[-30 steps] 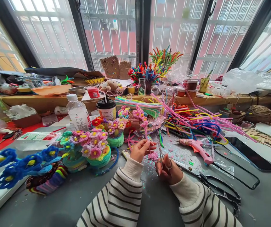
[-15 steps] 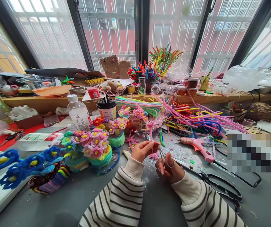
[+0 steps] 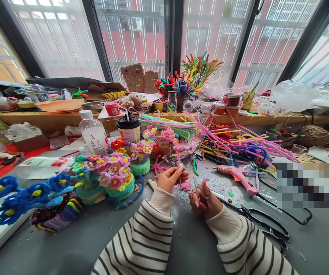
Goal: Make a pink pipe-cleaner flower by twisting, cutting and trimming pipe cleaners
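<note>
— What have you got there?
— Your left hand (image 3: 171,178) pinches the stem of a pink flower (image 3: 178,149), now lowered a little; your right hand (image 3: 204,200) is closed through the small scissors (image 3: 198,190), just right of the stem.
— Any writing?
— The cup (image 3: 129,130) beyond your left hand has print, too small to read.

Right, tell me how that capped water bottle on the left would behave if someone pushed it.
The bottle is tall and narrow, so a push near its cap would probably tip it rather than slide it. It looks like thin clear plastic, so it is likely light and may dent under a squeeze. On its side it would likely roll until it met the flower pots close by.
</note>
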### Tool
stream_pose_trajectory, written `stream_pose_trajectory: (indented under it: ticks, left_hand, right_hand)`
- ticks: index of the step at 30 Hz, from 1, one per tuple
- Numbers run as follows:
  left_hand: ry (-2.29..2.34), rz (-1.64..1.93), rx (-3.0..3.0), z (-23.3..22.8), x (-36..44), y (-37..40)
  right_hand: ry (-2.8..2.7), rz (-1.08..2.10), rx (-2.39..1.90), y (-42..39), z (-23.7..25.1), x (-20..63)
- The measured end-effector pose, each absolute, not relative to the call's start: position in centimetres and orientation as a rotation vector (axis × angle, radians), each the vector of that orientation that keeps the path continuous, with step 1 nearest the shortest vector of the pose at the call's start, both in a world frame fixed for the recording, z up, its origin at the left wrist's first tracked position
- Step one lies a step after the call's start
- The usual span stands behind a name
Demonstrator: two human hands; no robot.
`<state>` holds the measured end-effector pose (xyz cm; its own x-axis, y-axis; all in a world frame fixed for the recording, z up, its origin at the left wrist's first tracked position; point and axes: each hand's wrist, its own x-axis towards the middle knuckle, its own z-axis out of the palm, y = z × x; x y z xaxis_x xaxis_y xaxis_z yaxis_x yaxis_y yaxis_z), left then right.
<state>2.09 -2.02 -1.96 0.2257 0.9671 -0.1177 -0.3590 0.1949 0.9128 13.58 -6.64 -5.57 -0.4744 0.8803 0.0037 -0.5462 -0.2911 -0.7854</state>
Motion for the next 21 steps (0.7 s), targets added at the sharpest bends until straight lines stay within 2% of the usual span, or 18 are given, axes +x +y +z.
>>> stream_pose_trajectory:
  ticks: [15, 21]
  left_hand:
    - [0.899, 1.105, 0.887, -1.8, 2.2, -2.2]
    - [0.938, 1.101, 0.876, -1.3, 2.3, -2.5]
  right_hand:
    - [-0.891, 1.729, -0.834, -6.4, -5.3, 13.5]
    - [-1.161, 1.467, -0.987, -6.5, -5.9, 13.8]
